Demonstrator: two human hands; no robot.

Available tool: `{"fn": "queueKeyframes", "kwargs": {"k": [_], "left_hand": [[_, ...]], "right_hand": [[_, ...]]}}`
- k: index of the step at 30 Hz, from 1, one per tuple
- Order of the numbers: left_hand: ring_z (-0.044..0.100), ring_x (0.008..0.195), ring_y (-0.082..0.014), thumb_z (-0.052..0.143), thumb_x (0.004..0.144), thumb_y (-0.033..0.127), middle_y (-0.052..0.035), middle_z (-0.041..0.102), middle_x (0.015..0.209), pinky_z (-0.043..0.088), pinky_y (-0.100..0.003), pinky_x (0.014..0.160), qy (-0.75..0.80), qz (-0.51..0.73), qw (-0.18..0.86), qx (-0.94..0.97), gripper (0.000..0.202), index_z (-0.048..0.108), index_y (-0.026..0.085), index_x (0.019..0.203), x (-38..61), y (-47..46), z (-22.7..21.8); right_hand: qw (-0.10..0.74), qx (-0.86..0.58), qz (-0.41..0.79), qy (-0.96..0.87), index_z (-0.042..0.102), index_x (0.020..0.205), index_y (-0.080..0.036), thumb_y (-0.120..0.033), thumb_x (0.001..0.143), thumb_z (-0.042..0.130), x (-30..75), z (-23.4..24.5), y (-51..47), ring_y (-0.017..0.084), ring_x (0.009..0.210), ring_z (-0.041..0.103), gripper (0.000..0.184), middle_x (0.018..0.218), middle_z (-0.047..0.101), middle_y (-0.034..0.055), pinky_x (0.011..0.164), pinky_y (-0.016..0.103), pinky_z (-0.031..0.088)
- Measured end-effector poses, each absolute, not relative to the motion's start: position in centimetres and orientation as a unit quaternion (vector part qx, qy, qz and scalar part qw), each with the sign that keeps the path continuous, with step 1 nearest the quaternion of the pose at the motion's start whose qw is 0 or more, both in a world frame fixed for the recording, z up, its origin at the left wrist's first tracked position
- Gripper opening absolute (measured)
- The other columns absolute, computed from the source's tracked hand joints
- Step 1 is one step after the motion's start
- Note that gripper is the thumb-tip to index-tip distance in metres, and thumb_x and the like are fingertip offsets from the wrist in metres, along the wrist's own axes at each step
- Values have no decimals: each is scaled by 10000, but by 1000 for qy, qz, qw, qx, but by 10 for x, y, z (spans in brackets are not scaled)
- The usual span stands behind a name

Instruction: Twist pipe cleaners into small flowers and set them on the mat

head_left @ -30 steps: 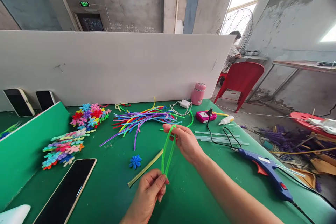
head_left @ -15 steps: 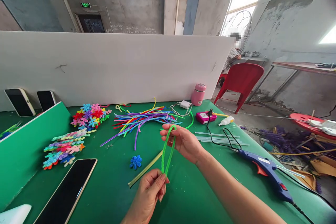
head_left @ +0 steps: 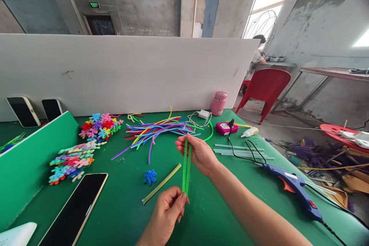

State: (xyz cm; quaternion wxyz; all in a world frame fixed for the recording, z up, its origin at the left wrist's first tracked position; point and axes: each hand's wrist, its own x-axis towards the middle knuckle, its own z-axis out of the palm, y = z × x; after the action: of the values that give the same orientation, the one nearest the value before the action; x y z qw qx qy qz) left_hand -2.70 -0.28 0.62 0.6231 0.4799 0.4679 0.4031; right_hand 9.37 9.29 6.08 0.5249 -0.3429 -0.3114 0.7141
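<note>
A bright green pipe cleaner (head_left: 186, 166), folded double, stretches between my two hands above the green table (head_left: 225, 207). My left hand (head_left: 168, 213) pinches its lower ends between thumb and fingers. My right hand (head_left: 197, 153) is closed on its upper bend. A yellow-green strip (head_left: 161, 183) and a small blue pipe-cleaner flower (head_left: 150, 177) lie on the table just left of my hands.
A heap of coloured pipe cleaners (head_left: 157, 130) lies behind my hands, piles of finished flowers (head_left: 86, 142) at the left. A phone (head_left: 76, 209) lies front left. A blue glue gun (head_left: 294, 188) with glue sticks (head_left: 242, 152), a pink cup (head_left: 218, 103) and a white partition (head_left: 121, 73) stand around.
My right hand has pulled the folded pipe cleaner tighter: its open loop has closed into two nearly parallel strands. My left hand shifted slightly right.
</note>
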Motion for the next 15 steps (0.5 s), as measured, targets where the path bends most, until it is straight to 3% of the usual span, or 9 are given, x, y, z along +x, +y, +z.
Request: {"fn": "queueKeyframes", "kwargs": {"k": [8, 15], "left_hand": [[290, 465, -93, 462, 765, 496, 57, 313, 490, 228, -231, 449, 466, 368, 575, 563, 363, 477, 174, 597, -27, -6, 5], [256, 463, -93, 438, 767, 507, 66, 273, 495, 208, -238, 441, 476, 358, 556, 580, 372, 426, 186, 579, -24, -7, 7]], "right_hand": [[516, -371, 742, -216, 575, 610, -122, -215, 852, 441, 83, 59, 92, 73, 439, 542, 291, 541, 614, 16, 453, 190, 380], [520, -372, 742, -200, 551, 619, -133, -222, 859, 431, 78, 51, 94, 54, 418, 519, 283, 524, 592, -12, 450, 175, 375]]}}
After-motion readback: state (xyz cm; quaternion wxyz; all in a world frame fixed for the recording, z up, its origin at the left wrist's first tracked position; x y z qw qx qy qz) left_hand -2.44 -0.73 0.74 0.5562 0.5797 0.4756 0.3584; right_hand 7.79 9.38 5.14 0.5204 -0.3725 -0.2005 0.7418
